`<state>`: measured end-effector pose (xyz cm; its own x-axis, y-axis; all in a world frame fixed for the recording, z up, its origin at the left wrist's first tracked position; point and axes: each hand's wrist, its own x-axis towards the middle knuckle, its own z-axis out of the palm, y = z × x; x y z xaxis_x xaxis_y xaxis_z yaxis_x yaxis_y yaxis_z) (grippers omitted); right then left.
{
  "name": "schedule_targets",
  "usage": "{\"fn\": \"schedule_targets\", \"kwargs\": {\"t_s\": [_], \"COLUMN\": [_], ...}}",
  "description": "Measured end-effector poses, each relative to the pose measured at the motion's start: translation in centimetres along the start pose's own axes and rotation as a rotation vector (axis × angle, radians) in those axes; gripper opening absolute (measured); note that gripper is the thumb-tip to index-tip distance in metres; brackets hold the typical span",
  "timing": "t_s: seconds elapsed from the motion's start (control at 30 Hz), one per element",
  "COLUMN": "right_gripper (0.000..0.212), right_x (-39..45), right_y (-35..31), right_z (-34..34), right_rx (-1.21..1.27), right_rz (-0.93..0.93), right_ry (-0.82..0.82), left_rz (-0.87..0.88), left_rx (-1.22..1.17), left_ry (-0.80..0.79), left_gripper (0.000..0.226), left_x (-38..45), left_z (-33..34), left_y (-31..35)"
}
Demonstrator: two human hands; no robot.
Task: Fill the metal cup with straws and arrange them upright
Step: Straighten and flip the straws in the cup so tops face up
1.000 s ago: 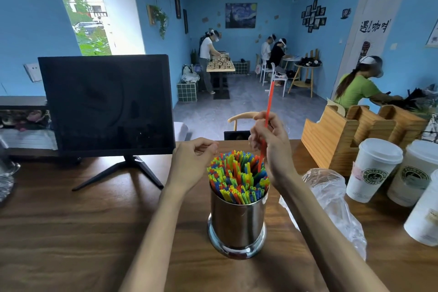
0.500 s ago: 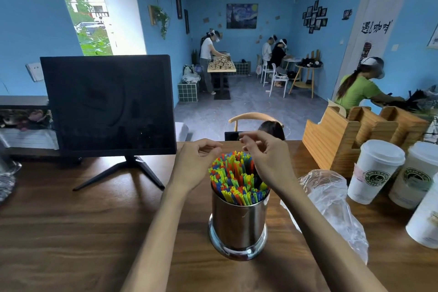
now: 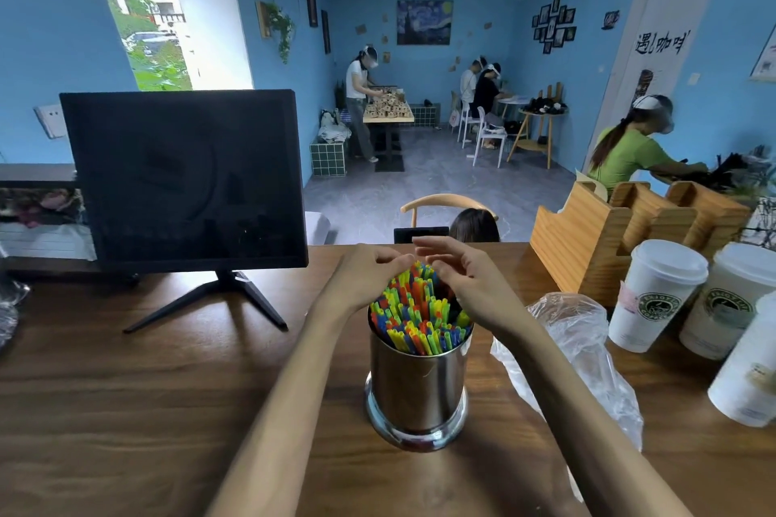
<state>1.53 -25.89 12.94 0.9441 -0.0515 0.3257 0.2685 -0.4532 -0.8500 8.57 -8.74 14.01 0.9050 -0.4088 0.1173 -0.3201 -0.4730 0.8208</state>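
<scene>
Straws (image 3: 418,317) in many colours pack the metal cup (image 3: 417,386), standing roughly upright with their tops fanned a little above the rim. That cup stands on the wooden counter (image 3: 126,411), in front of the person and between both forearms, which reach forward from the lower edge of the view and converge over it.

At the far left side of the bundle sits the left hand (image 3: 366,277), knuckles up and fingers curled down against the outer straw tops; whether it actually grips any straw cannot be told. On the far right side is the right hand (image 3: 464,279), wrist bent, fingers loosely bent and spread, fingertips over the rear straws and the upper fingers stretched out toward the left hand. It holds nothing that shows. The two hands nearly meet above the back of the bundle.

Just right of the cup lies a crumpled clear plastic bag (image 3: 579,353), partly under the right forearm. A dark monitor (image 3: 184,180) stands at the left
</scene>
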Motion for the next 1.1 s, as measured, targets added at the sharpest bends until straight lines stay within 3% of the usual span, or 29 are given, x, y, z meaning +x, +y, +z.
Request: {"fn": "schedule_targets", "kwargs": {"t_s": [0.13, 0.3, 0.43, 0.53, 0.63, 0.7, 0.8, 0.97, 1.1], "right_gripper": [0.046, 0.034, 0.019, 0.013, 0.035, 0.053, 0.059, 0.026, 0.015], "right_x": [0.0, -0.4, -0.1, -0.3, -1.3, -1.9, -1.6, 0.0, 0.8], "right_y": [0.0, -0.1, 0.0, -0.8, -2.9, -5.0, -7.1, -8.2, -7.8], "right_z": [-0.2, -0.3, -0.7, -0.4, -0.4, -0.2, 0.3, -0.5, -1.2], "right_rx": [0.077, 0.107, 0.128, 0.053, 0.109, 0.253, 0.559, 1.034, 0.944], "right_rz": [0.018, 0.050, 0.087, 0.032, -0.060, 0.012, 0.163, 0.193, 0.102], "right_ry": [0.028, 0.032, 0.106, 0.274, 0.328, 0.130, -0.121, 0.055, 0.118], "left_rz": [-0.010, 0.026, 0.242, 0.451, 0.624, 0.705, 0.745, 0.649, 0.455], "left_rx": [0.010, 0.024, 0.039, -0.004, -0.123, -0.213, -0.240, -0.244, -0.267], "left_ry": [0.019, 0.129, 0.342, 0.557, 0.780, 0.857, 0.835, 0.821, 0.717], "left_gripper": [0.015, 0.015, 0.015, 0.012, 0.012, 0.014, 0.018, 0.025, 0.024], "left_x": [0.2, 0.0, -0.5, -1.7, -3.4, -4.7, -6.2, -7.3, -7.7], "left_z": [-0.2, -0.5, -1.9, -3.4, -4.4, -4.3, -3.1, -1.3, -0.1], "left_y": [0.1, 0.5, 2.3, 4.5, 6.5, 7.4, 7.6, 5.2, 2.7]}}
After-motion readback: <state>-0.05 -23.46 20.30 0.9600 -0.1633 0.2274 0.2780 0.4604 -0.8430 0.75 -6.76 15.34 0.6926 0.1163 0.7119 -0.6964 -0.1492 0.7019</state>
